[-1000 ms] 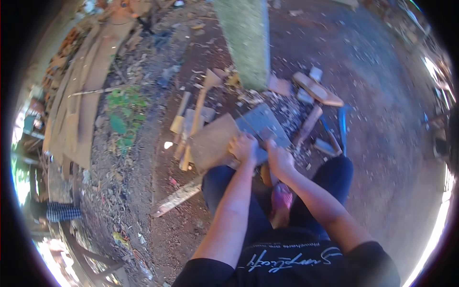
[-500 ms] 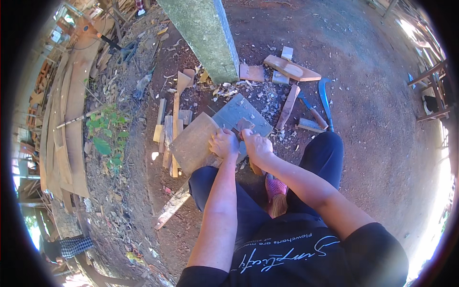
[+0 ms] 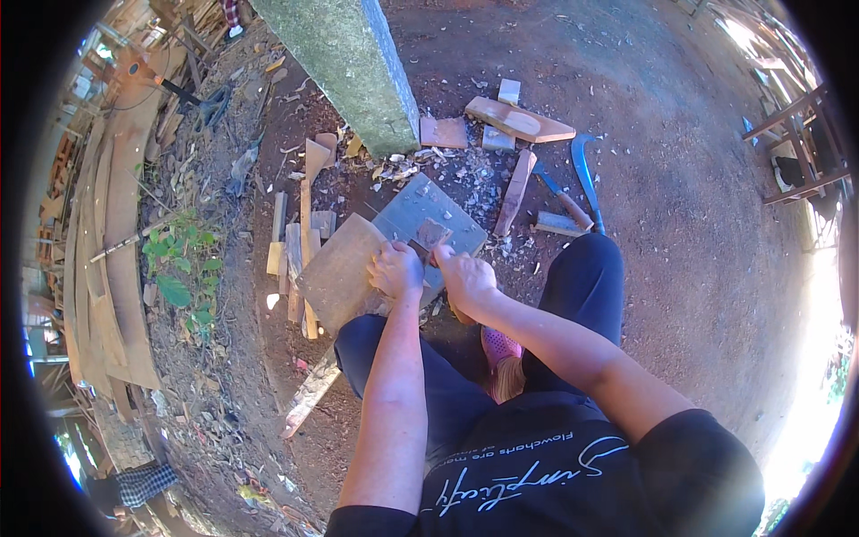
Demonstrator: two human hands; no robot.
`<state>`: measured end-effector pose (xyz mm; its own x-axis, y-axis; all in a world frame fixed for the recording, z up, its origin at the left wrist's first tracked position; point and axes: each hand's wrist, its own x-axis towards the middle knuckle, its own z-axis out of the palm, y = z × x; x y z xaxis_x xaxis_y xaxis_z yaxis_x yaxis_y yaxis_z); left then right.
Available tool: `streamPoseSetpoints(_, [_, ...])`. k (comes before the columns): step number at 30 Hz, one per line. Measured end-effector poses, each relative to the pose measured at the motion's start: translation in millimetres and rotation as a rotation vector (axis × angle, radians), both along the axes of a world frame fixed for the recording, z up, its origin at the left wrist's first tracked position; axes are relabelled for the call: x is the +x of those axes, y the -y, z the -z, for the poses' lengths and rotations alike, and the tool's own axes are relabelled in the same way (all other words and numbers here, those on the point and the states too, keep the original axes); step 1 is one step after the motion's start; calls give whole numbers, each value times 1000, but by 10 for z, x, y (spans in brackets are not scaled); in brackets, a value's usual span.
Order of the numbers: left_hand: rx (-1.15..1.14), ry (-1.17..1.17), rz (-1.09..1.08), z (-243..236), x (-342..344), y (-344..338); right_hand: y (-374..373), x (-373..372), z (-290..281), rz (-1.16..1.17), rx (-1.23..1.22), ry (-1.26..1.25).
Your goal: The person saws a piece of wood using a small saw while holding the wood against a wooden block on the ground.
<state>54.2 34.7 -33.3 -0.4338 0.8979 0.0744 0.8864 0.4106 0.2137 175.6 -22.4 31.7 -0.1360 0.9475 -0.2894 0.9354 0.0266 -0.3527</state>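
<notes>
My left hand (image 3: 395, 269) is closed in a fist over the right edge of a brown board (image 3: 335, 277). Beside it, to the right, my right hand (image 3: 468, 282) is closed too, thumb side toward the left fist. A dark, narrow tool (image 3: 419, 248), like a blade, spans the gap and reaches both fists; its ends are hidden by my fingers. Just beyond it shows a small brown piece of wood (image 3: 434, 231), and a tan end of wood (image 3: 462, 315) pokes out below my right hand. A grey-blue board (image 3: 447, 204) lies under and beyond these.
A mossy concrete post (image 3: 358, 80) rises ahead. To the right lie a curved blue sickle (image 3: 586, 179), a knife (image 3: 559, 194) and a shaped wooden block (image 3: 519, 119). Wood strips (image 3: 306, 242) lie left. Chips litter the soil. My knees flank the work; long planks (image 3: 112, 268) lie far left.
The view has shifted, so the surroundings appear farther left. Both hands stay closed, in nearly the same place over the boards.
</notes>
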Motion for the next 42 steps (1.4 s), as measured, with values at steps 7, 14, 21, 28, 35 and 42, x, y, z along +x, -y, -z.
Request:
streamPoseSetpoints(7, [-52,19,8,-100,50,-10,190,141,-68,90,-61,-32])
streamPoseSetpoints(14, [-33,2,16,-3,0,24,82,63,89,18,-22,-8])
streamPoseSetpoints(21, [-34,-20,-7,-85,70,-105,176,147,-11,143,-64,87])
streamPoseSetpoints(28, [7,-12,-30,6,-36,-152,293,255,-181,25,-21,26])
streamPoseSetpoints(35, [45,12,81,-94,86,-128,-102,2,118,68,-12,64])
streamPoseSetpoints(42, [57,-29,52,-41,8,-112,239,74,3,153,-88,-81])
